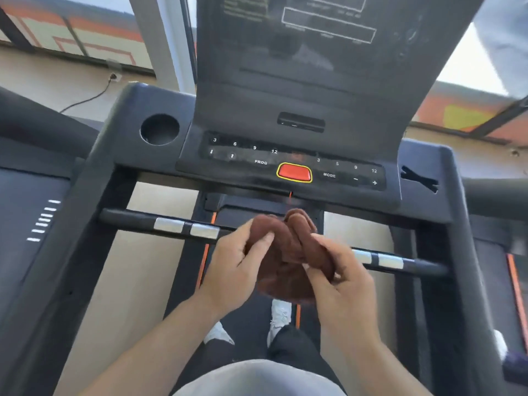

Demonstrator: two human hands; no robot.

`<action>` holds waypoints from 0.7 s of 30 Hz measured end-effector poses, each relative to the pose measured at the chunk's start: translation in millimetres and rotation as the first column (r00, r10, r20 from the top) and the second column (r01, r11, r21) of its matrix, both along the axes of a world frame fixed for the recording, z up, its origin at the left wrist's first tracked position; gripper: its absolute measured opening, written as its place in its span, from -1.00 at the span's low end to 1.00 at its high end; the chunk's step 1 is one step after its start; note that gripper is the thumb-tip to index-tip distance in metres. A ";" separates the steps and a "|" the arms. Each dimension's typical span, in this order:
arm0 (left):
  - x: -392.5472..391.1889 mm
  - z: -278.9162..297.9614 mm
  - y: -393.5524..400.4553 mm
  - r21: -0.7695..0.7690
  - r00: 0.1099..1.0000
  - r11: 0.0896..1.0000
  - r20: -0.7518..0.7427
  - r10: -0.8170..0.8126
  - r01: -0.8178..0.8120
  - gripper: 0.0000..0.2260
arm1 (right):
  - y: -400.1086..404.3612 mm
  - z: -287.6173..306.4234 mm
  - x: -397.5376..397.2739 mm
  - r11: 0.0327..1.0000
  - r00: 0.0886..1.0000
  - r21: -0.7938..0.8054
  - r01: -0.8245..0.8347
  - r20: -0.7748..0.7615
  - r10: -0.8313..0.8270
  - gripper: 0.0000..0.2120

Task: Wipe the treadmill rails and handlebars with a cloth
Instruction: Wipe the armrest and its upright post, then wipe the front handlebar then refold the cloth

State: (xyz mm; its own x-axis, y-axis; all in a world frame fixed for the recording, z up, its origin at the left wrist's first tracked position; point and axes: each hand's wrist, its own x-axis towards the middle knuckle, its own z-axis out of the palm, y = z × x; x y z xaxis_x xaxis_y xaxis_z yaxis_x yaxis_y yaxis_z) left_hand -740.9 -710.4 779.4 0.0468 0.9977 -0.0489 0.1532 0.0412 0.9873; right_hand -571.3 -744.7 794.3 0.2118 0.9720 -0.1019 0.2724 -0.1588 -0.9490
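Sunlit gym floor surrounds the treadmill; both the left hand [233,271] and right hand [341,277] pinch the bunched brown cloth [285,247] above the handlebar [171,225]; a loose fold might brush the red stop button [294,172].

Fuzzy brown cloth [281,252], matt black plastic console [285,167], shiny metal handlebar [171,225] plates

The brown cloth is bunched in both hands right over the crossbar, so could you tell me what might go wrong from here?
The bunched cloth could snag the orange safety cord hanging just above it. Wiping higher, the left hand or right hand might press the red stop button or console keys. A wadded cloth may also skip the silver sensor plates.
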 end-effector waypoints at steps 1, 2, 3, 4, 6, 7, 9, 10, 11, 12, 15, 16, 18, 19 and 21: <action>9.0 8.3 3.4 0.015 0.998 0.998 0.023 -0.059 0.058 -0.82 | -2.3 12.0 9.5 0.999 0.998 0.007 0.053 0.016 -0.053 -0.44; 17.4 12.3 8.6 0.016 0.993 0.994 0.054 -0.105 0.105 -0.84 | -2.0 22.9 20.4 0.995 0.993 0.027 0.093 0.067 -0.095 -0.45; 25.4 14.2 14.0 -0.008 0.985 0.989 0.094 -0.146 0.148 -0.84 | 1.1 31.2 33.0 0.992 0.984 0.052 0.117 0.130 -0.123 -0.46; 32.5 11.4 21.7 -0.041 0.979 0.983 0.110 -0.171 0.177 -0.79 | 6.7 34.2 47.7 0.992 0.972 0.059 0.113 0.200 -0.123 -0.46; 42.0 -11.3 41.6 -0.101 0.982 0.979 -0.036 -0.184 0.180 -0.63 | 23.1 24.8 79.1 0.997 0.897 -0.070 -0.015 0.440 0.044 -0.35; 44.0 -25.8 49.5 -0.130 0.965 0.979 -0.192 -0.181 0.157 -0.65 | 31.7 12.8 92.9 0.976 0.788 -0.198 -0.096 0.583 0.196 -0.22; 46.1 -53.9 55.6 -0.160 0.870 0.984 -0.472 -0.144 0.077 -0.79 | 46.3 -16.7 110.5 0.865 0.519 -0.451 -0.219 0.697 0.495 -0.04; 47.7 -64.9 53.2 -0.162 0.814 0.985 -0.565 -0.135 0.052 -0.81 | 50.7 -33.9 114.3 0.797 0.411 -0.542 -0.267 0.684 0.603 0.02; 50.3 -71.9 47.5 -0.163 0.757 0.986 -0.639 -0.135 0.038 -0.79 | 54.0 -50.9 116.7 0.740 0.319 -0.596 -0.311 0.668 0.672 0.05; 53.1 -78.6 41.1 -0.160 0.707 0.987 -0.695 -0.130 0.024 -0.77 | 57.0 -65.5 118.2 0.708 0.236 -0.610 -0.355 0.674 0.699 0.06; 60.3 -85.2 27.3 -0.157 0.636 0.987 -0.763 -0.111 -0.016 -0.68 | 74.6 -90.1 115.6 0.721 0.122 -0.510 -0.468 0.771 0.625 -0.12; 62.1 -84.4 26.7 -0.165 0.629 0.986 -0.768 -0.117 -0.018 -0.68 | 82.3 -92.1 112.9 0.714 0.118 -0.484 -0.507 0.781 0.613 -0.21; 64.2 -81.1 27.6 -0.197 0.647 0.980 -0.750 -0.136 -0.023 -0.70 | 97.0 -91.5 104.3 0.661 0.105 -0.485 -0.573 0.757 0.645 -0.32; 64.9 -79.7 28.7 -0.209 0.658 0.978 -0.740 -0.139 -0.029 -0.71 | 104.1 -91.7 99.1 0.628 0.093 -0.500 -0.596 0.734 0.673 -0.33; 66.0 -77.2 29.2 -0.228 0.654 0.973 -0.741 -0.154 -0.029 -0.70 | 117.0 -88.9 89.7 0.553 0.089 -0.543 -0.632 0.658 0.748 -0.35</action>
